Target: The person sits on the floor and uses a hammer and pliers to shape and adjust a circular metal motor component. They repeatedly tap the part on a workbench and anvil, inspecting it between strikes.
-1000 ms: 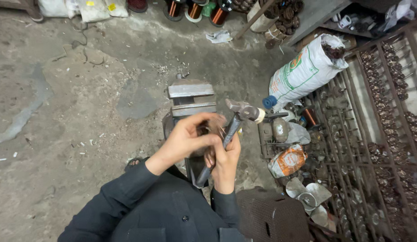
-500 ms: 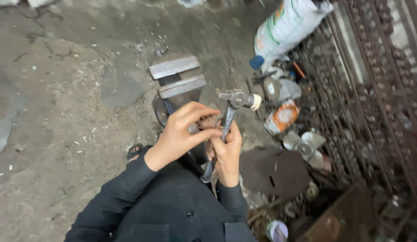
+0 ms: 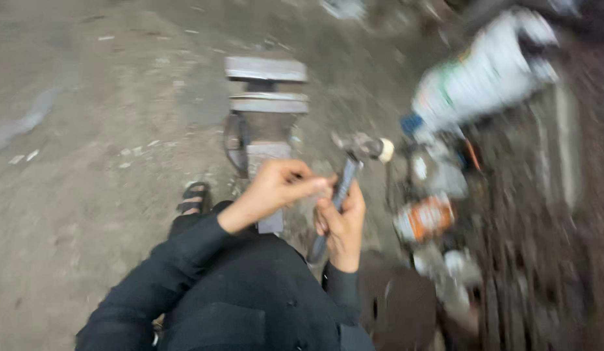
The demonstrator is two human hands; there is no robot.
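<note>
1. Right hand point(image 3: 341, 224) was clamped round the hammer point(image 3: 346, 185) handle, mid-shaft, head up and clear of the work; I judged this a ready grip.
2. Left hand point(image 3: 276, 188) had its fingers pinched together beside the shaft, touching it; blur hid whatever small piece they held.
3. Both hands sat just in front of the vise point(image 3: 266, 107), I judged for reach to its jaws.
4. A sandal point(image 3: 192, 197) rested left of the vise.
5. A white sack point(image 3: 484, 71) and tins point(image 3: 424, 218) lay right, blurred.
</note>
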